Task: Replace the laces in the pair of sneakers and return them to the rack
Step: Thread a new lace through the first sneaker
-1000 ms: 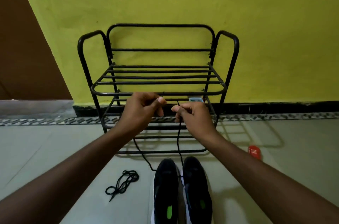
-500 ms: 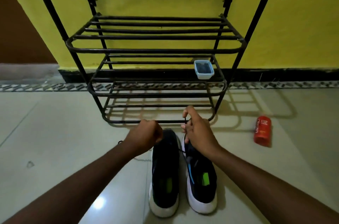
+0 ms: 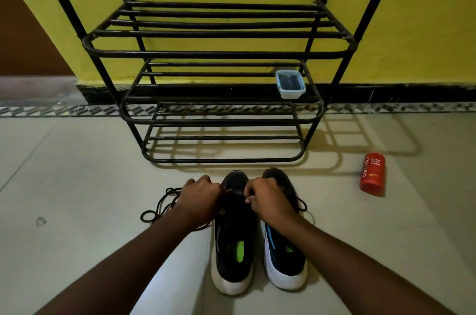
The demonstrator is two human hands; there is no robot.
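While 2 hands (image 3: 201, 201) (image 3: 270, 202) pinch lace (image 3: 303, 204), 2 sneakers (image 3: 233, 258) (image 3: 284, 260), 1 rack (image 3: 219, 53), 1 bottle (image 3: 372, 174)

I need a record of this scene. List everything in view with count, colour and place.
shoe rack: 1, black, against yellow wall
container: 1, pale blue, on a lower rack shelf, right end
bottle: 1, red, floor right of the rack
sneakers: 2, black with white soles, on the floor before the rack
loose lace: 1, black, floor left of the sneakers
left hand: 1, fingers curled over the left sneaker's front
right hand: 1, fingers curled beside it
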